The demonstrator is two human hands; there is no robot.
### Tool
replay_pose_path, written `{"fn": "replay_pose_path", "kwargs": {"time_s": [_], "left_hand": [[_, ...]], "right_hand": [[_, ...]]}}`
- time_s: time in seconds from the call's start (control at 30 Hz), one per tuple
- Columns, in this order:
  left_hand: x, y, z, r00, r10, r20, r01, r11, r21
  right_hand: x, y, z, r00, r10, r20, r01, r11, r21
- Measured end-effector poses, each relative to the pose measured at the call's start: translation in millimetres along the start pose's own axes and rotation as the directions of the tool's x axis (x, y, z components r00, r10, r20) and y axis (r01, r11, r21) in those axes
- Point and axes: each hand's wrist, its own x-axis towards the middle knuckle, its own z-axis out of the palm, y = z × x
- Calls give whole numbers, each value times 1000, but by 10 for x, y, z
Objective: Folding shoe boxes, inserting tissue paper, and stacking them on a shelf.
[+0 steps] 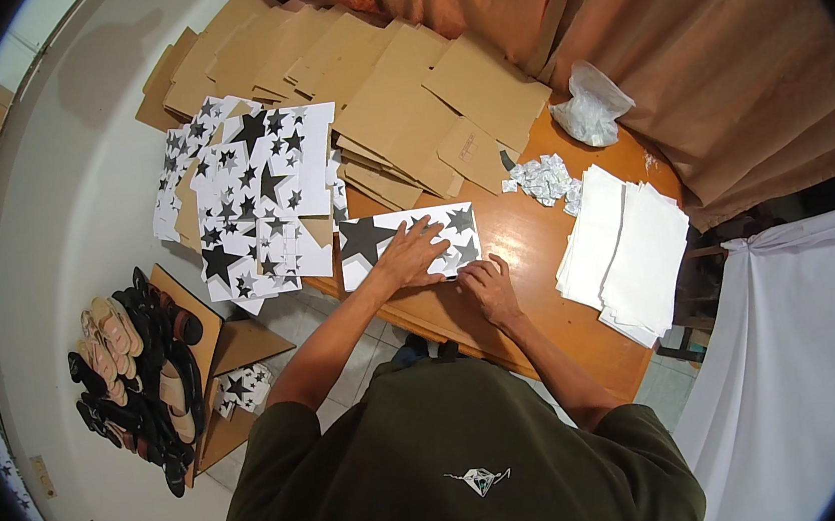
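A white box printed with black and grey stars lies closed on the wooden table, near its front edge. Spread flat over its top is my left hand, fingers apart and holding nothing. My right hand is at the box's near right corner, its bent fingers closed on the edge there. The fingertips and whatever lies under them are partly hidden.
Star-printed flat cardboard is piled on the left, with brown cardboard sheets behind. White paper sheets, crumpled silvery packets and a clear plastic bag are on the right. Shoes sit on cardboard at lower left.
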Motion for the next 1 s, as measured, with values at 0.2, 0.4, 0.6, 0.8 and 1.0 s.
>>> {"fn": "replay_pose_path", "kwargs": {"time_s": [0.2,0.4,0.6,0.8,1.0], "left_hand": [[52,17,51,1000,25,8,-25,1000,14],[64,-95,80,990,139,-15,-138,988,65],[40,-144,122,984,177,-28,-175,982,70],[22,-169,157,962,242,-126,-226,965,130],[57,-171,128,965,228,-131,-219,972,86]], "right_hand": [[-19,-13,13,1000,-2,-11,2,999,-51],[-12,8,4,1000,-28,-5,27,999,-45],[14,-33,-12,999,-27,-44,26,999,-35],[100,-102,22,986,129,-104,-116,986,120],[219,-120,41,880,474,-24,-449,848,282]]}}
